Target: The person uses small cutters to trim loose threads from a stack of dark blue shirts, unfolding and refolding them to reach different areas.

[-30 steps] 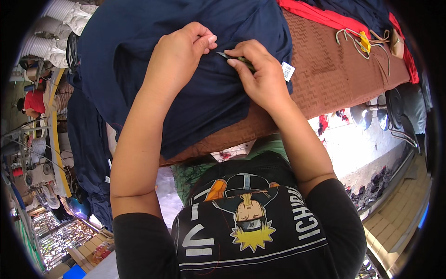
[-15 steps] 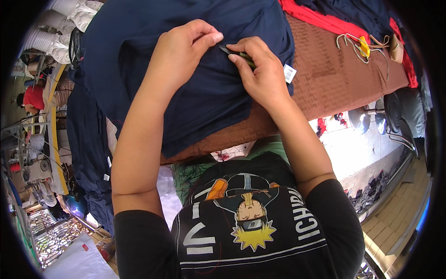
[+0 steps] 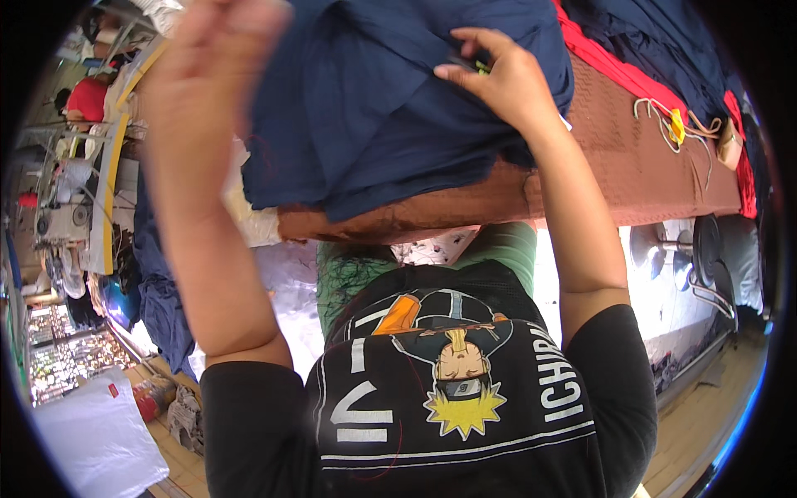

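Note:
A navy blue garment (image 3: 365,116) lies in loose folds over the brown-covered table in front of me. My right hand (image 3: 506,79) is above its right part, with thumb and fingers closed round small thread snips (image 3: 480,66); only a dark piece and a yellow-green bit of them show. My left hand (image 3: 220,50) is raised at the upper left, beyond the garment's left edge. Motion smears its fingers, so whether it holds anything cannot be made out. A white tag (image 3: 566,123) peeks out beside my right wrist.
Brown textured cloth (image 3: 614,158) covers the table. Beige cords with a yellow piece (image 3: 677,126) lie at the right, near red fabric (image 3: 614,58) and more navy cloth (image 3: 664,41). More dark blue fabric (image 3: 162,290) hangs at the left. A person in red (image 3: 87,100) is farther off.
My left hand has swung up and left, away from the garment and the snips. My right hand has shifted slightly right and up, still with the snips. The view has moved somewhat.

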Demonstrator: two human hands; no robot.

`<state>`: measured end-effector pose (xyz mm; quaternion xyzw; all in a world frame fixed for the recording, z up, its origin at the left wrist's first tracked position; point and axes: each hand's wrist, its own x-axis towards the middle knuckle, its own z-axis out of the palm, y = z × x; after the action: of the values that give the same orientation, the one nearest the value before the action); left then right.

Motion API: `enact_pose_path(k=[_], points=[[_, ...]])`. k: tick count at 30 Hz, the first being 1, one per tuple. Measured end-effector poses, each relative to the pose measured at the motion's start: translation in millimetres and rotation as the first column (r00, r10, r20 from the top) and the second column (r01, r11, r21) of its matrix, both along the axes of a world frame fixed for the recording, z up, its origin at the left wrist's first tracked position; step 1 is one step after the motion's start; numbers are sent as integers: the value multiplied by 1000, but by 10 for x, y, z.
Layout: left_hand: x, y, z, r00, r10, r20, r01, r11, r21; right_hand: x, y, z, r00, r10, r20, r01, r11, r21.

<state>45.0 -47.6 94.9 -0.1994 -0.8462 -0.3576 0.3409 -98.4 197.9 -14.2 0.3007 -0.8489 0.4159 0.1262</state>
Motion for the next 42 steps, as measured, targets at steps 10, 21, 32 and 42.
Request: enact_pose_path(k=[10, 21, 32, 42], points=[[-33, 551, -181, 864, -245, 440, 77, 927, 367, -352, 1553, 1212, 860, -298, -413, 349, 936, 50], [368, -225, -643, 966, 217, 138, -256, 745, 616, -256, 1950, 644, 933, -72, 352, 8, 983, 183], [42, -84, -1610, 885, 466, 8, -461, 878, -133, 368, -620, -122, 916, 400, -31, -399, 916, 26], [-118, -146, -1728, 860, 508, 49, -501, 859, -105, 363, -637, -172, 911, 359, 204, -364, 931, -16]])
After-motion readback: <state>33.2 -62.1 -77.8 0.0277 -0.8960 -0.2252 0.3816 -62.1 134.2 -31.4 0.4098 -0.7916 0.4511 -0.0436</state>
